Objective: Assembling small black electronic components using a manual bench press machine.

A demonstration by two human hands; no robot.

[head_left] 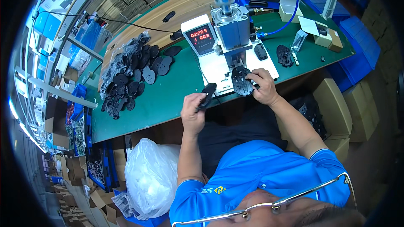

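Black oval plastic plate [241, 83] sits beneath the silver metal press [230, 29], its right edge pinched by the nearly closed right hand [264, 86]. The left hand [193, 108], fingers curled, grips a second black oval plate [208, 94], tilted, near the front edge of the green surface [162, 103].

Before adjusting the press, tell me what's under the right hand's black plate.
Beside the black plate, the press's white base shows; whatever lies directly beneath is covered.

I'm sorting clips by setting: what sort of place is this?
Likely a factory assembly workshop: the right hand holds a black part at a press, many dark parts lie heaped on the green bench, and flattened cardboard is stacked behind.
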